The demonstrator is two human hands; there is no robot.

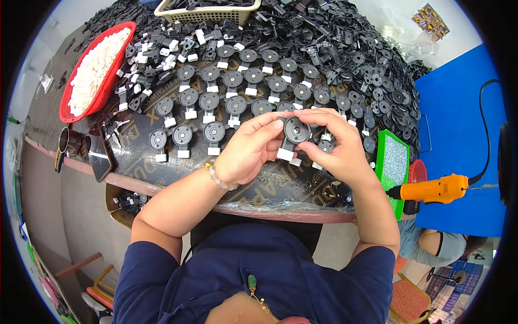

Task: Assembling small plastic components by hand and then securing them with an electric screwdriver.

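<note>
Between both hands, over the near part of the table, is a black plastic part (295,131) with a round disc head and a white block at its lower end. My left hand (249,144) grips it from the left with thumb and fingers. From the right, my right hand (341,148) curls its fingers over the top edge and sets its thumb at the disc's lower side. Rows of similar black disc parts with white ends (214,133) lie around and beyond my hands. Another disc part (325,144) is partly hidden by my right hand.
A red basket (66,108) of white pieces stands at left. Behind lies a large heap of black parts (324,38), with a beige basket (205,15) at its back. To the right are a green tray (384,156) of small metal bits and an orange electric screwdriver (440,189).
</note>
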